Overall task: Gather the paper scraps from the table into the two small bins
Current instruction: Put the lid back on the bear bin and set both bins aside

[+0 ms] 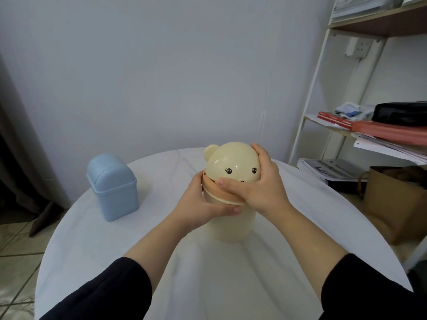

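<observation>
Well left of both hands: blue bin (112,187) on round white table (312,227). L hand (203,205) curls round cream bear bin (233,225) under its collar; R hand (258,188) grips bear-head lid (228,161). Pale wall (161,77) behind, shelf unit (379,25) w/ books (388,131) right of R hand.
</observation>
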